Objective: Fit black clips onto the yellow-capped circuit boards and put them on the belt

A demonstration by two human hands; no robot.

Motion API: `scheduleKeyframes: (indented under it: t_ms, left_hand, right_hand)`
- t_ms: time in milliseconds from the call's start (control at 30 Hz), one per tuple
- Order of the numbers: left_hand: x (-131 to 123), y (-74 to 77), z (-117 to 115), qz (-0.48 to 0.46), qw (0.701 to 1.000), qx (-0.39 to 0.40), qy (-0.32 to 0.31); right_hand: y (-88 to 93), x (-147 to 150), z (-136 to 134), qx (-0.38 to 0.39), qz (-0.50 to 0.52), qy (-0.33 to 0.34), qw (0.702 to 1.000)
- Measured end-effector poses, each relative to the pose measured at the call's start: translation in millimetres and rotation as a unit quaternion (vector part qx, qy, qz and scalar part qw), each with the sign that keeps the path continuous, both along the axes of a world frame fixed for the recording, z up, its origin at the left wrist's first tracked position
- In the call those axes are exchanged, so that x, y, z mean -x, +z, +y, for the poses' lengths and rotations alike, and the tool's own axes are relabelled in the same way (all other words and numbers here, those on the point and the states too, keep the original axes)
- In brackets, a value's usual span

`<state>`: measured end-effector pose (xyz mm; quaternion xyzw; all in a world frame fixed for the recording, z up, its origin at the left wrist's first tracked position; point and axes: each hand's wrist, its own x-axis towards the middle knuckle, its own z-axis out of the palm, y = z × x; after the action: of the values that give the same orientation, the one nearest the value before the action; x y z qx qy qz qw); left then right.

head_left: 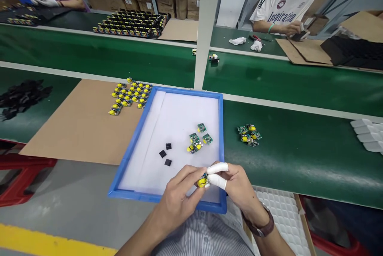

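Observation:
Between both hands, over the near end of a blue-rimmed white tray (pixel 111 186), is a small circuit board (pixel 202 181) with a yellow component. My left hand (pixel 182 192) pinches it from the left between thumb and fingers. My right hand (pixel 231 180), with white finger cots on two fingers, grips its right edge. Beyond the hands, several loose circuit boards (pixel 201 128) lie in the tray, some green side up, others showing yellow parts. Left of them sit three small black square pieces (pixel 162 153).
A cardboard sheet (pixel 77 124) left of the tray bears rows of yellow-topped boards (pixel 131 94). More boards (pixel 249 135) are heaped right of the tray. Black parts (pixel 24 96) lie far left, white foam trays (pixel 369 134) far right. Two co-workers sit across the green conveyor (pixel 104 60).

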<state>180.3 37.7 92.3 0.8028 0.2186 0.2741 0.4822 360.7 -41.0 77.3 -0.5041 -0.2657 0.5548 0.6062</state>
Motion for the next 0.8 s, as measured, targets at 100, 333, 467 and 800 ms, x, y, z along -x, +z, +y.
scheduleKeyframes:
  t_ms: [100,333,467,800]
  left_hand:
    - [-1.6,-2.5,-0.7,-0.012,1.000,0.012,0.015]
    - [-0.3,1.0,-6.8,-0.044,0.999,-0.029,0.005]
    - [1.5,2.3,-10.4,-0.052,0.998,-0.043,0.003]
    - [-0.4,5.9,-5.6,-0.047,0.993,-0.104,0.044]
  right_hand:
    - [-7.2,1.2,-4.5,0.028,0.058,-0.013,0.998]
    - [-7.6,0.7,-3.2,0.042,0.120,0.010,0.992]
    - [-5.2,0.6,0.4,0.038,0.157,0.041,0.986]
    - [9.5,5.1,-4.6,0.008,-0.068,-0.018,0.997]
